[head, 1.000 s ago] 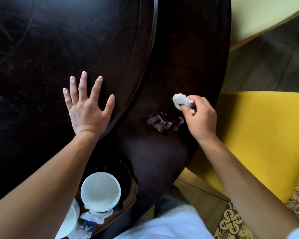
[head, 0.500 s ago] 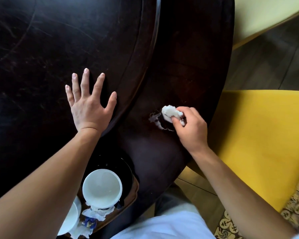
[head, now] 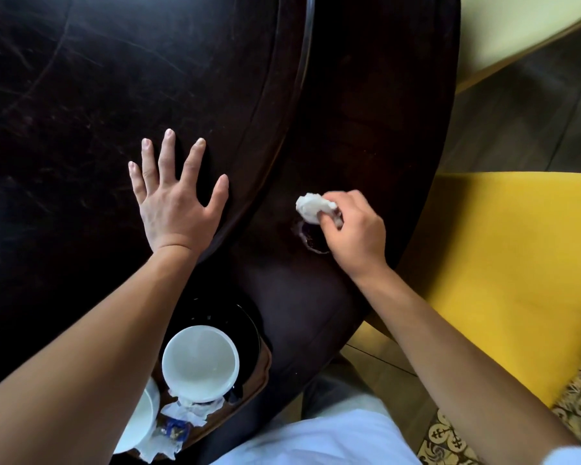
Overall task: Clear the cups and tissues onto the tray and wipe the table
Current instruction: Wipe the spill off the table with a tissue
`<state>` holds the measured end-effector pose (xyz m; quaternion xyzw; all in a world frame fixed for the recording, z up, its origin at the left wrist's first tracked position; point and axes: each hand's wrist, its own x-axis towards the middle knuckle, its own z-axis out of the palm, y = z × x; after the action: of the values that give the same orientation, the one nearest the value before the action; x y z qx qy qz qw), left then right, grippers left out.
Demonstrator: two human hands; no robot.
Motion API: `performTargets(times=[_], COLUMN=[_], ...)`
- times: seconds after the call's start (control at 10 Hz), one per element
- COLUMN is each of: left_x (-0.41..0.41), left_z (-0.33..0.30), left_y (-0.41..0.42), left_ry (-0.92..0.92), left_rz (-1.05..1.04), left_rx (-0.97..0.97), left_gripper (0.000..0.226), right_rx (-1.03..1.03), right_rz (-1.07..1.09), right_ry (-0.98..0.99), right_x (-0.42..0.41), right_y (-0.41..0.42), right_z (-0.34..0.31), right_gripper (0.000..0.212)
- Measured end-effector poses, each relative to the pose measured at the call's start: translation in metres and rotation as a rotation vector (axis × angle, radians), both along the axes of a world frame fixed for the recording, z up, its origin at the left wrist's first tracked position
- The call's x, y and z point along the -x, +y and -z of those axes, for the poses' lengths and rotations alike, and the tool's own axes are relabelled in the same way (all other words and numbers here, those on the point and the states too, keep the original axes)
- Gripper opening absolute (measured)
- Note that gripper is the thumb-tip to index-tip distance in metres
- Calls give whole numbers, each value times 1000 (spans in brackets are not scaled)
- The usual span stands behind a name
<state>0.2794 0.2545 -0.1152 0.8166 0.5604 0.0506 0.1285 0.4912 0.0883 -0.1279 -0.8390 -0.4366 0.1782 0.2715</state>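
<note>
My right hand pinches a crumpled white tissue wad against the dark wooden table, right over a small wet spill. My left hand lies flat with fingers spread on the raised round centre of the table. At the near edge a dark tray holds a white cup, part of a second white cup under my left forearm, and used tissues.
A yellow chair seat stands close on the right of the table. A pale yellow seat is at the far right. Wooden floor and a patterned rug lie beyond the table's edge.
My right hand has drawn the tissue down and left onto the spill; the wet patch looks smaller than a second ago. My left hand has stayed flat on the table.
</note>
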Motion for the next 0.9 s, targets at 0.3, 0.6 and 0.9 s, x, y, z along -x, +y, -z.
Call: performTargets(times=[0.3,0.6,0.9], left_x=[-1,0,0], left_z=[-1,-2,-1], left_y=[0,-1,0], left_ry=[0,-3,7], left_rz=[1,2,6], left_rx=[1,-4,-6], left_gripper=[65,66,66], right_rx=[136,50,112], right_rz=[-323,-10,-119], right_ry=[-8,-60,-30], right_x=[5,-46,5], right_y=[-23,-16,-51], right_z=[-6,-14,1], right_gripper=[23,27,27])
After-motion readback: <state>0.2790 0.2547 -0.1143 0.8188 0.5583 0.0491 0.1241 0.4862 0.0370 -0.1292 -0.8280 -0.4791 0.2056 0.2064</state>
